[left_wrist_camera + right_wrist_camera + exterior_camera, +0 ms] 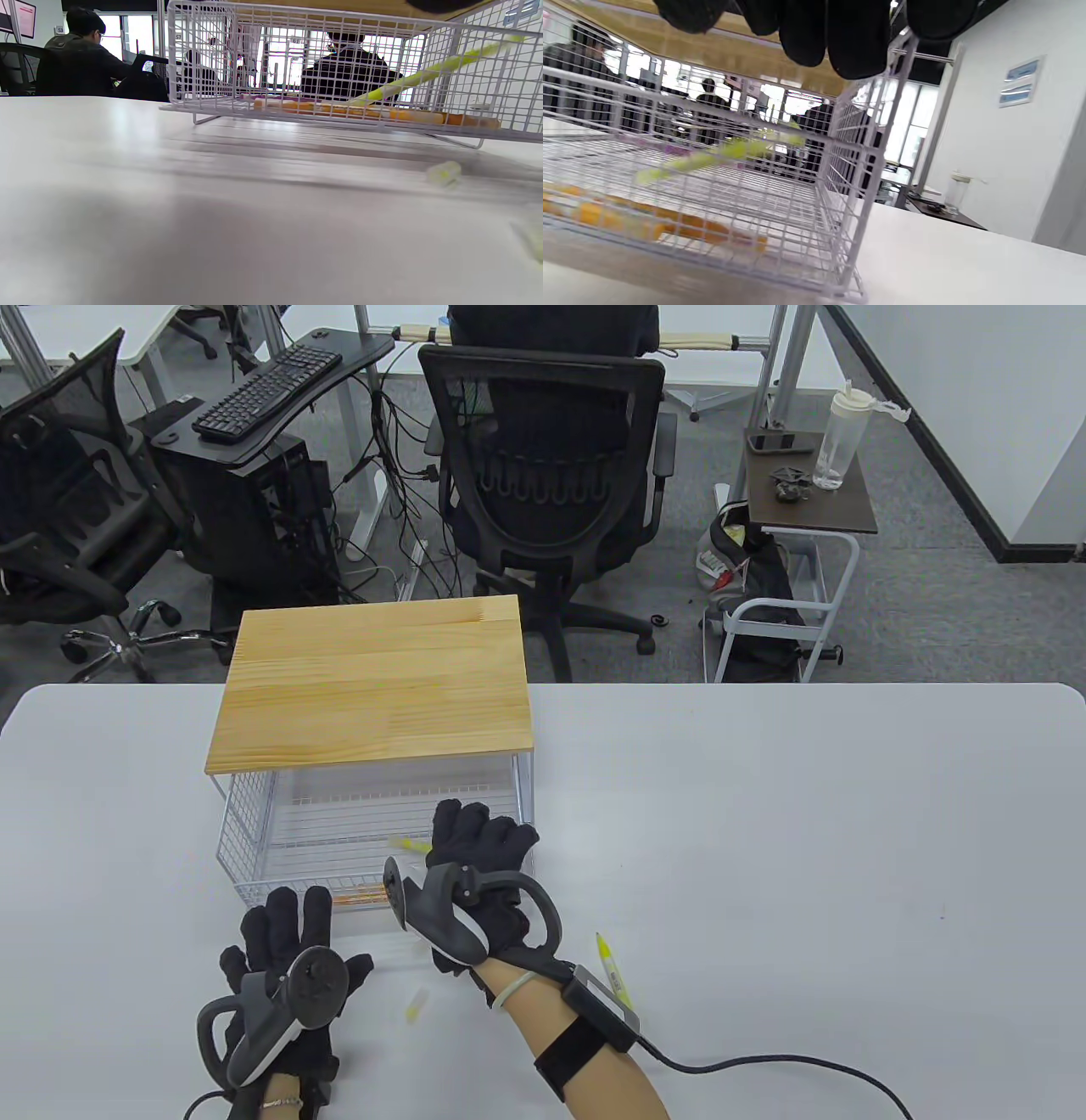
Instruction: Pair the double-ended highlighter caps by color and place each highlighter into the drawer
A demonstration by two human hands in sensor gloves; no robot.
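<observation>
The white wire drawer stands pulled out from under a wooden-topped unit. My right hand hovers over the drawer's right front part, fingers straight and holding nothing. Just left of them a yellow highlighter hangs tilted and blurred inside the drawer. Orange highlighters lie along the drawer's front. My left hand rests flat on the table before the drawer, fingers spread. A loose yellow cap lies between the hands. Another yellow highlighter lies beside my right wrist.
Something purple lies farther back in the drawer. The white table stretches to the right. A cable trails from my right forearm. Behind the table stand an office chair and a side table.
</observation>
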